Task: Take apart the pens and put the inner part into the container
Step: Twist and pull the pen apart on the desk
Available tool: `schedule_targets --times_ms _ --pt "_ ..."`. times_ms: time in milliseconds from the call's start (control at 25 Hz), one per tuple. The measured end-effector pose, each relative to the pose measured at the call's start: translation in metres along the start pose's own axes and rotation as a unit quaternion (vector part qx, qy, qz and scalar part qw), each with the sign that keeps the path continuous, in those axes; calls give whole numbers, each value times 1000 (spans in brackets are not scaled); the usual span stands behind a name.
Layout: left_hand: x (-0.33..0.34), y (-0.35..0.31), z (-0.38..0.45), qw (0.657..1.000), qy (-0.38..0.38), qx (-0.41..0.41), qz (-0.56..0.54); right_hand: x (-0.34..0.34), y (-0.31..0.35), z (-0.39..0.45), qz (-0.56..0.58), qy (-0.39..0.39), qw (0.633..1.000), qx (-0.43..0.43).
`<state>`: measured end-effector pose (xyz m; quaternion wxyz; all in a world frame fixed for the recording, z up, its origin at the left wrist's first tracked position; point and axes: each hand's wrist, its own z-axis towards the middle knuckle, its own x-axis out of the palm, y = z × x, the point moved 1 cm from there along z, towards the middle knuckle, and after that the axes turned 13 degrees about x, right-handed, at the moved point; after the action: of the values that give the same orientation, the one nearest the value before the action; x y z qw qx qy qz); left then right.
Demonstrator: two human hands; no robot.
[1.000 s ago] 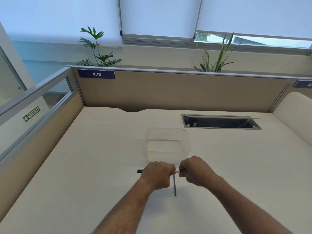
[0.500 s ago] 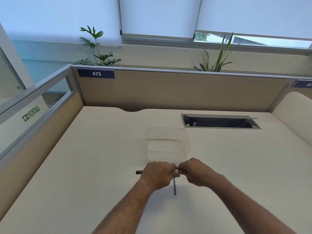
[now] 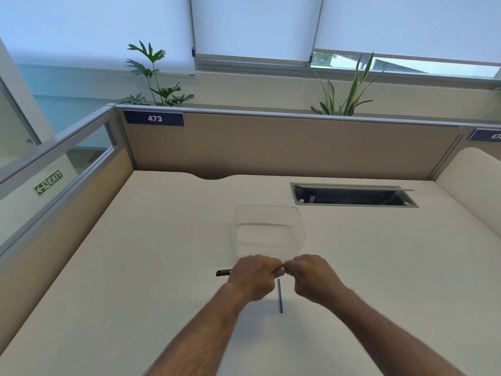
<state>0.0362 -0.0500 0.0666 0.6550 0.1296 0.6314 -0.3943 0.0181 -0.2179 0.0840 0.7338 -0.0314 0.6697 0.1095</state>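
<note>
Both fists knuckle to knuckle just this side of the box (image 3: 269,232). Left hand (image 3: 254,275) clenched around the black pen (image 3: 223,273), dark end poking out leftward. Right hand (image 3: 311,275) curled tight at the pen's other end, fingertips meeting the left; exact pinch hidden. Blue pen (image 3: 279,295) flat on the desk (image 3: 135,267), nearer than the box, pointing away from it, between the wrists. Nothing visible inside the box.

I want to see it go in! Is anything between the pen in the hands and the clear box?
Nothing visible blocks it. The black pen is held in both hands, left hand and right hand, just in front of the open clear container. Only bare desk lies between.
</note>
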Motion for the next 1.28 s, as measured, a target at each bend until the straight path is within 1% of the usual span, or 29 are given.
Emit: schedule_targets --times_ms 120,320,600,840,920,1080,1200,1280 --pt "-3 2 2 1000 22 -6 -9 5 1 -3 5 -35 999 -10" --pt "-5 4 2 998 48 -5 -35 12 1 -6 8 -45 999 -2" --pt "-8 7 2 996 65 0 -65 13 0 -10 4 -62 998 -8" --pt "-10 5 -2 997 62 0 -46 11 -3 -5 4 -54 998 -16" --pt "-8 4 -3 997 66 -2 -38 9 -2 -2 15 -59 998 3" --pt "-7 4 -5 997 62 -8 -35 -1 1 -4 59 -5 995 76" --pt "-9 5 -6 998 59 -8 -26 -4 -2 -4 79 71 992 66" --pt "-9 6 -7 998 60 -11 -24 -5 -3 -3 70 84 993 39"
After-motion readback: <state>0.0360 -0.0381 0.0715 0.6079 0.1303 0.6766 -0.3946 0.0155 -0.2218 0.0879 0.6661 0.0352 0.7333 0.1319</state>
